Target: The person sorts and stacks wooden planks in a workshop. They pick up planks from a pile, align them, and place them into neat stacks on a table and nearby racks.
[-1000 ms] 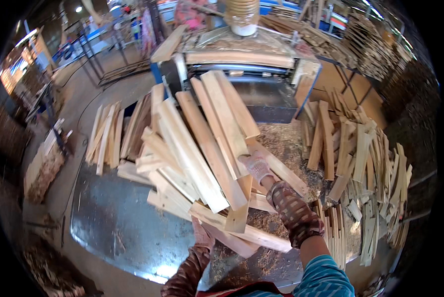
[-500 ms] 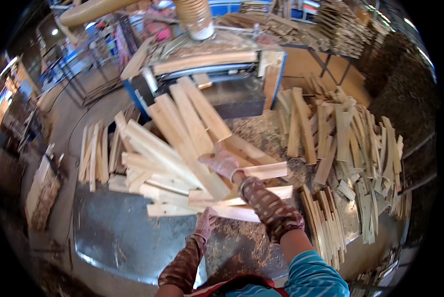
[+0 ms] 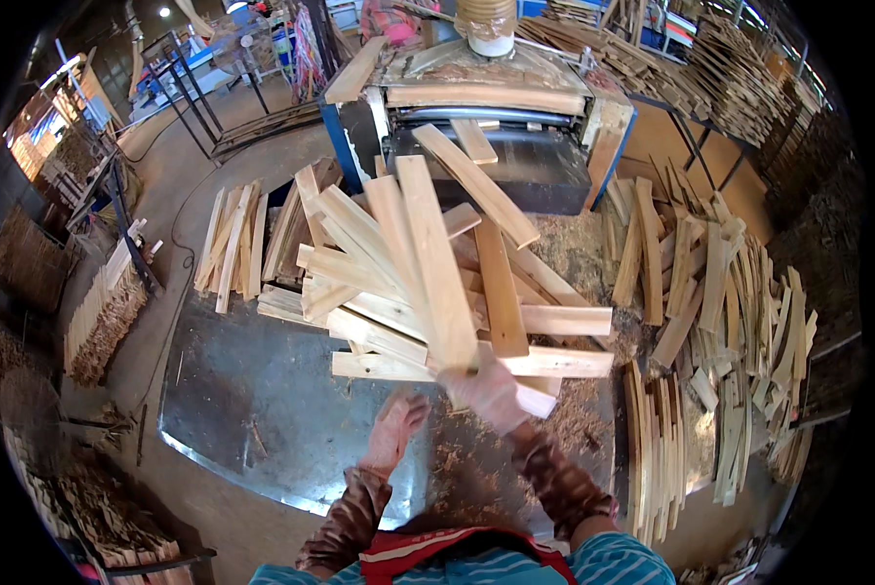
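Observation:
My right hand (image 3: 488, 390), in a pale glove, grips the near end of a long pale wooden slat (image 3: 435, 263) that points away from me over a loose heap of slats (image 3: 379, 292). Just left of it my left hand (image 3: 396, 427), gloved too, hovers with fingers spread, holding nothing, above a metal sheet (image 3: 262, 409) strewn with sawdust. The heap lies in front of a planing machine (image 3: 496, 127), with several slats leaning onto its dark feed bed.
Rows of slats (image 3: 710, 292) cover the floor on the right, a bundle (image 3: 657, 439) lies near right, and a smaller stack (image 3: 231, 244) lies left of the heap. A metal frame (image 3: 125, 224) and a bundle of sticks (image 3: 106, 312) stand at the left.
My right hand has drawn back toward me and lifted one slat from the heap. My left hand has stayed low by the sheet. The view has shifted toward the machine.

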Motion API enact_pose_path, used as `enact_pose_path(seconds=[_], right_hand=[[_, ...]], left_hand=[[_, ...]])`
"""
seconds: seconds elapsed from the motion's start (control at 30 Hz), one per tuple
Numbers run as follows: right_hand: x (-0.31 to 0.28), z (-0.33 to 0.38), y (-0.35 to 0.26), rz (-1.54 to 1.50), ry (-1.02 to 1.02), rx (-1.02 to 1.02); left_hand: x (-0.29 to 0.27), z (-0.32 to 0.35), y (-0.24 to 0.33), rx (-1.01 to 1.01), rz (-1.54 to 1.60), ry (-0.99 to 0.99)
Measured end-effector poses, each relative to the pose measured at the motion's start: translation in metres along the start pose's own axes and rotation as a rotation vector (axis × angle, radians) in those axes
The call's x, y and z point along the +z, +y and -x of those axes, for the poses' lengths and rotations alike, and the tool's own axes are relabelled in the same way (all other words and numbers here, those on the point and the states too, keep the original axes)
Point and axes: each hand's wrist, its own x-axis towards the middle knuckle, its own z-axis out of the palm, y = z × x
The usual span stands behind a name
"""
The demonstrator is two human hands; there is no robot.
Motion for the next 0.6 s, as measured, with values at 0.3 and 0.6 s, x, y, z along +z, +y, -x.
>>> enact_pose_path(seconds=[0.3,0.6], right_hand=[[0.072,0.001,-0.012,0.664,0.423,-0.688],[0.055,-0.121,0.0,0.814,0.18,-0.152]], left_hand=[[-0.031,0.012,0.07,-0.077,0.023,0.013],[-0.151,0.066,0.076,-0.015,-0.306,0.211]])
